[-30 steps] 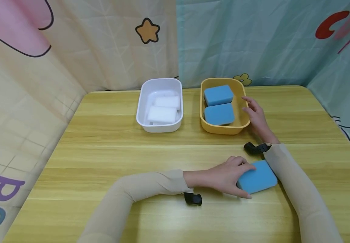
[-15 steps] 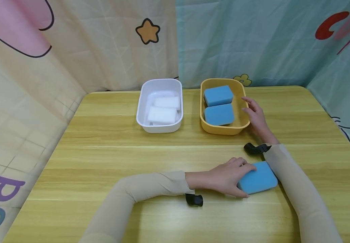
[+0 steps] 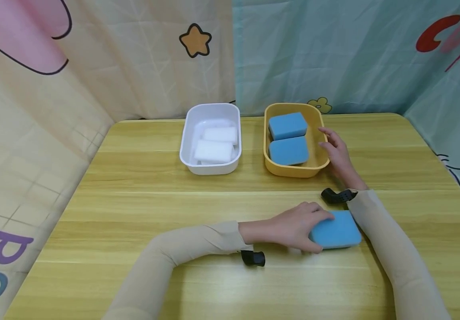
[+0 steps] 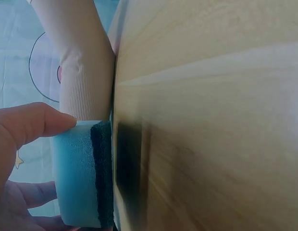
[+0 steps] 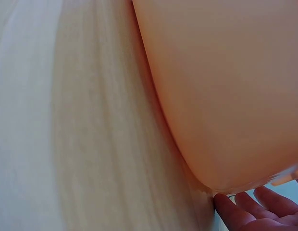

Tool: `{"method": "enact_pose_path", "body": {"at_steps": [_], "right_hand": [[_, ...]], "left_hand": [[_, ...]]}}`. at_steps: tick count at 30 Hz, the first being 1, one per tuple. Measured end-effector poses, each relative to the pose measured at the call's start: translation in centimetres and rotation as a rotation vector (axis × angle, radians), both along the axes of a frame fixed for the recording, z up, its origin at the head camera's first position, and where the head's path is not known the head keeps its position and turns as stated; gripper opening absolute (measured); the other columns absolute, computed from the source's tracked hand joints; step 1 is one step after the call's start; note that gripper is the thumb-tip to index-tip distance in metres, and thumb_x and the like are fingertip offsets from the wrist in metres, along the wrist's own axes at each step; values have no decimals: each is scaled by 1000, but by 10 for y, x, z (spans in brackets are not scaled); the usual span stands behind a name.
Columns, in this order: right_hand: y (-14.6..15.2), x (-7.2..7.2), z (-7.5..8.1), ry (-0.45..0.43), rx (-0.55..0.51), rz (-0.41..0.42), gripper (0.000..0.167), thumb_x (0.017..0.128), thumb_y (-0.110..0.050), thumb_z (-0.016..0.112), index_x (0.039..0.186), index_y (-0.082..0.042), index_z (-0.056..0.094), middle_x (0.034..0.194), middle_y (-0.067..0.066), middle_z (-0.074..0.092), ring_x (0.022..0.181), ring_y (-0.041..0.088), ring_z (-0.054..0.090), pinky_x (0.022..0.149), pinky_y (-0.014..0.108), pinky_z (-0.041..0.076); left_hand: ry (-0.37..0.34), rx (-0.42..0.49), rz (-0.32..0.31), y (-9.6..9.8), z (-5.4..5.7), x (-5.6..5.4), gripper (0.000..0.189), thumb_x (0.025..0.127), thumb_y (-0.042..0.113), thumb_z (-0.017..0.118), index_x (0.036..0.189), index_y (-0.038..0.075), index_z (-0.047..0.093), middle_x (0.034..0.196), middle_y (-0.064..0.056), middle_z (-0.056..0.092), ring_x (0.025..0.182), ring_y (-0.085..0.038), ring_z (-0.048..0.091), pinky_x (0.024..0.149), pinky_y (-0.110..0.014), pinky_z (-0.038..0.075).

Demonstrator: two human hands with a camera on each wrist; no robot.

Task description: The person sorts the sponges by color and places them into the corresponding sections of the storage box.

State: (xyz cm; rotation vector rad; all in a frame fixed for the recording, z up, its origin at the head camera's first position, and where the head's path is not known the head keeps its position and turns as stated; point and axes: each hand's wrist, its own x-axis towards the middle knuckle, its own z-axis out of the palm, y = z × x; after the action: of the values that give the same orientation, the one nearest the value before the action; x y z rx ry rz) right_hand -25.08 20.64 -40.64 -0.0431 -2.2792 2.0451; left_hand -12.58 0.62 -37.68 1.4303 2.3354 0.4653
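My left hand (image 3: pixel 294 227) grips a blue sponge (image 3: pixel 339 230) by its left end, thumb on the near side and fingers on the far side. In the left wrist view the sponge (image 4: pixel 77 175) shows a dark scouring layer on its underside, close over the tabletop. At the right side of a yellow bin (image 3: pixel 294 170), my right hand (image 3: pixel 339 155) holds the rim, with thumb and forefinger tips curled over it. Its other fingers (image 5: pixel 266 199) lie against the bin's outer wall (image 5: pixel 226 106) in the right wrist view. Two blue sponges (image 3: pixel 288 150) lie inside the bin.
Left of the yellow bin stands a white bin (image 3: pixel 214 169) with white sponge blocks (image 3: pixel 213 151) in it. Both stand near the back edge of the wooden table (image 3: pixel 126 200), before a printed curtain (image 3: pixel 302 53). My right forearm (image 3: pixel 394 249) lies just right of the held sponge.
The held sponge has shifted slightly left and turned a little, its near edge now more level in the head view. My left hand moved with it. My right hand stays at the yellow bin.
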Motion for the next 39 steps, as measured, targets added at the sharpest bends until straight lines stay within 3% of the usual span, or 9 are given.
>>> {"method": "enact_pose_path", "body": {"at_steps": [4,6,7,11,13,14,25,35,39], "right_hand": [[2,1,0,2,19,-2,44,98,-12,40,142,-18,40,150,14,27,123,21,37,80,8,46],[4,1,0,-6,38,-1,45,98,-13,39,143,-18,38,152,13,25,125,22,36,95,17,45],[4,1,0,-7,45,-3,45,99,-13,39,143,-18,38,152,13,25,125,22,36,96,17,45],[6,2,-2,8,24,-5,44,98,-12,39,142,-16,39,150,16,27,120,18,40,93,17,48],[6,3,-4,29,-3,-4,43,98,-11,41,141,-15,41,145,18,31,113,15,44,77,8,48],[6,3,-5,38,-11,-1,43,98,-10,41,141,-14,41,144,19,32,111,13,44,75,7,47],[1,1,-2,30,49,11,45,99,-11,38,144,-12,36,148,22,28,117,21,42,81,11,45],[1,2,0,19,113,12,46,100,-13,36,146,-13,32,149,23,29,122,29,41,103,42,40],[1,2,0,27,145,9,46,100,-14,36,146,-12,31,148,24,31,118,30,43,91,28,48]], "left_hand": [[-2,17,-9,-1,3,-2,66,83,40,66,140,20,41,136,1,47,120,-8,43,95,-11,37],[-9,33,-12,-1,5,-3,65,82,38,66,140,20,42,135,1,47,119,-8,44,95,-10,37],[-17,39,-11,-1,5,-3,65,82,38,67,139,20,43,135,1,47,119,-8,44,95,-10,36],[-38,59,-5,-1,8,-5,65,81,37,68,139,20,44,134,0,48,117,-8,45,94,-10,37],[-47,66,5,-2,9,-6,65,81,37,68,139,20,44,134,0,48,118,-8,45,94,-11,37],[-46,70,9,-3,10,-7,65,81,36,68,139,20,44,134,-1,48,117,-8,45,93,-11,37],[-33,141,97,-12,15,-17,66,82,34,68,140,18,42,138,-1,44,123,-11,42,98,-15,39],[4,228,152,-19,19,-30,64,82,29,68,139,15,43,137,-3,43,123,-15,39,96,-18,40],[29,250,165,-20,20,-36,63,81,30,68,137,15,45,136,-3,44,125,-16,39,100,-21,39]]}}
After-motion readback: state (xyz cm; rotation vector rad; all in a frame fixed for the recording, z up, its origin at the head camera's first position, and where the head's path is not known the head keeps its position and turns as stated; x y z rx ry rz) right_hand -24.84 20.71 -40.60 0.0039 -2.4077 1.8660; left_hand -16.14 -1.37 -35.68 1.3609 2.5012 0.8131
